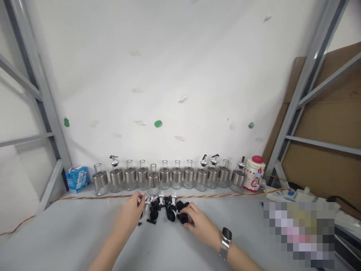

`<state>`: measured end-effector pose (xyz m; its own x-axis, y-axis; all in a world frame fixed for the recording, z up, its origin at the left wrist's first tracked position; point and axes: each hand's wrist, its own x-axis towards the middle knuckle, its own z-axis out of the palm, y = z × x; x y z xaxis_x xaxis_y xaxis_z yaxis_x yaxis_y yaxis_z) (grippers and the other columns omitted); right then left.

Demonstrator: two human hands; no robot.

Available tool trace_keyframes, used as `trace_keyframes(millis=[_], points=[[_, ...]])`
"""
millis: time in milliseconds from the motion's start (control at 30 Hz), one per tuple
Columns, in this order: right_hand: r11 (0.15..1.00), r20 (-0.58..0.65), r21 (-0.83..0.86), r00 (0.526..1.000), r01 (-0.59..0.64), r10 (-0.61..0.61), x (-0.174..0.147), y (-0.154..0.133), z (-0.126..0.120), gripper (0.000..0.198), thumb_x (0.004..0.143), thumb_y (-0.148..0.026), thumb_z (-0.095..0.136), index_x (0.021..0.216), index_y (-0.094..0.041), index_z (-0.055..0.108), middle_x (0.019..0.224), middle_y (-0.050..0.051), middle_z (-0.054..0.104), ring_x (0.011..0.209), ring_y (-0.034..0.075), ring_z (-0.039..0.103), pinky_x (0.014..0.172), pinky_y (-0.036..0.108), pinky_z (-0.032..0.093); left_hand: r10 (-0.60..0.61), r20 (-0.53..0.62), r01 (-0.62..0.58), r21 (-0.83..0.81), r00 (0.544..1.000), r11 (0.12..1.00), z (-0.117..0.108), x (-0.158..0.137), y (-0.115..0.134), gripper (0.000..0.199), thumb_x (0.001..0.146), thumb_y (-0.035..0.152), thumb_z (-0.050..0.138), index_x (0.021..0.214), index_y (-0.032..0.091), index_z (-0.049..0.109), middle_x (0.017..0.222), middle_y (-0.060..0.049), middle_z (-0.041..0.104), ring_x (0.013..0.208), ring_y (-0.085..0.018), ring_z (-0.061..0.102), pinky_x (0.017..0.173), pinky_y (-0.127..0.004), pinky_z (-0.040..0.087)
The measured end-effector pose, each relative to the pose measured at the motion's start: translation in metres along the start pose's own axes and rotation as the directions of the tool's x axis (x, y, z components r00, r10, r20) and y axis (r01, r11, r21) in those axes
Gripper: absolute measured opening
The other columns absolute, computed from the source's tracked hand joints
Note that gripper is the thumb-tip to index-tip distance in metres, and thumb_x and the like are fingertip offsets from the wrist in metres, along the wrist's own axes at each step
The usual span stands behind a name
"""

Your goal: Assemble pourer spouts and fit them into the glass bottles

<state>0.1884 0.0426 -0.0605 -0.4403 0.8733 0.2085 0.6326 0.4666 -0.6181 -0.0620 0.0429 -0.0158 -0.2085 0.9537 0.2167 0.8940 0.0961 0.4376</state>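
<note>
A loose pile of silver-and-black bottle pourers [153,215] lies on the grey table. At the pile's left side, my left hand [132,210] has its thumb and fingers closed on a silver bottle pourer [147,199], partly hidden by the fingers. My right hand [201,224], with a watch on the wrist, grips another bottle pourer [183,218] by its black stopper at the pile's right end. Behind the pile stands a row of glass bottles [153,181] with steel sleeves. Several have pourers in their necks, such as the bottle [116,176] near the left end; others are uncapped.
A blue-and-white carton [77,180] stands at the far left, and a white jar with a red lid [254,174] at the right end of the row. A twisted red-yellow wire [220,196] crosses the table. Power strips [303,197] and a blurred-out item lie at the right.
</note>
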Motion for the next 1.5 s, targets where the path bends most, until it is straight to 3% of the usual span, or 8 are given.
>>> trace_keyframes(millis=[233, 600, 867, 1000, 1167, 1333, 1500], points=[[1.000, 0.004, 0.029, 1.000, -0.013, 0.013, 0.002, 0.003, 0.003, 0.033, 0.070, -0.011, 0.052, 0.099, -0.024, 0.058, 0.093, 0.003, 0.052, 0.082, 0.017, 0.053, 0.072, 0.025, 0.042, -0.026, 0.001, 0.026, 0.093, 1.000, 0.995, 0.012, 0.008, -0.011, 0.027, 0.083, 0.040, 0.033, 0.079, 0.023, 0.053, 0.066, -0.003, 0.064, 0.062, -0.020, 0.059, 0.049, -0.023, 0.028], [0.999, -0.040, 0.045, 0.999, 0.004, -0.002, 0.004, 0.005, -0.005, 0.029, 0.072, -0.010, 0.047, 0.095, -0.023, 0.059, 0.082, 0.002, 0.052, 0.072, 0.016, 0.052, 0.069, 0.027, 0.042, -0.118, -0.098, 0.117, -0.017, 0.988, 0.993, 0.009, 0.016, -0.019, 0.017, 0.080, 0.033, 0.039, 0.090, 0.021, 0.046, 0.062, -0.001, 0.062, 0.065, -0.021, 0.061, 0.053, -0.024, 0.034], [0.998, -0.020, 0.054, 0.999, 0.030, -0.029, 0.003, 0.008, -0.006, 0.026, 0.075, -0.012, 0.046, 0.093, -0.025, 0.060, 0.085, 0.002, 0.051, 0.072, 0.015, 0.053, 0.069, 0.026, 0.042, -0.088, 0.012, 0.083, 0.204, 0.996, 0.975, 0.012, 0.010, -0.014, 0.028, 0.083, 0.040, 0.031, 0.083, 0.019, 0.050, 0.068, -0.008, 0.064, 0.065, -0.025, 0.061, 0.054, -0.028, 0.034], [1.000, -0.019, 0.017, 1.000, 0.003, -0.003, 0.001, 0.003, -0.006, 0.020, 0.074, -0.018, 0.051, 0.092, -0.025, 0.056, 0.089, 0.001, 0.051, 0.072, 0.015, 0.052, 0.067, 0.026, 0.041, 0.042, -0.009, -0.040, 0.150, 0.999, 0.988, 0.022, 0.005, -0.010, 0.021, 0.082, 0.035, 0.035, 0.084, 0.020, 0.049, 0.079, -0.006, 0.061, 0.069, -0.021, 0.059, 0.055, -0.026, 0.035], [0.990, -0.109, -0.042, 0.986, -0.133, 0.128, 0.000, 0.001, -0.004, 0.013, 0.072, -0.026, 0.053, 0.080, -0.020, 0.046, 0.081, 0.001, 0.052, 0.069, 0.016, 0.049, 0.061, 0.026, 0.038, 0.146, -0.064, -0.140, 0.091, 0.987, 0.986, 0.030, 0.003, -0.012, 0.015, 0.077, 0.024, 0.044, 0.089, 0.019, 0.053, 0.093, -0.007, 0.054, 0.086, -0.021, 0.054, 0.066, -0.026, 0.038], [0.985, -0.107, -0.076, 0.984, -0.153, 0.144, 0.001, 0.004, -0.003, 0.013, 0.070, -0.023, 0.052, 0.073, -0.020, 0.040, 0.079, 0.002, 0.052, 0.069, 0.016, 0.049, 0.061, 0.025, 0.036, 0.064, -0.030, -0.065, -0.050, 0.997, 0.997, 0.024, 0.013, -0.028, 0.018, 0.076, 0.031, 0.045, 0.086, 0.019, 0.055, 0.093, -0.007, 0.057, 0.086, -0.022, 0.054, 0.070, -0.028, 0.038], [0.985, -0.045, -0.072, 0.987, -0.154, 0.151, 0.001, 0.002, -0.007, 0.022, 0.071, -0.021, 0.052, 0.091, -0.021, 0.044, 0.083, 0.002, 0.058, 0.075, 0.018, 0.054, 0.063, 0.025, 0.037, 0.033, 0.074, -0.026, -0.090, 0.997, 0.996, 0.017, 0.028, -0.049, 0.028, 0.061, 0.039, 0.062, 0.074, 0.015, 0.057, 0.072, -0.004, 0.062, 0.068, -0.021, 0.058, 0.060, -0.026, 0.040]])
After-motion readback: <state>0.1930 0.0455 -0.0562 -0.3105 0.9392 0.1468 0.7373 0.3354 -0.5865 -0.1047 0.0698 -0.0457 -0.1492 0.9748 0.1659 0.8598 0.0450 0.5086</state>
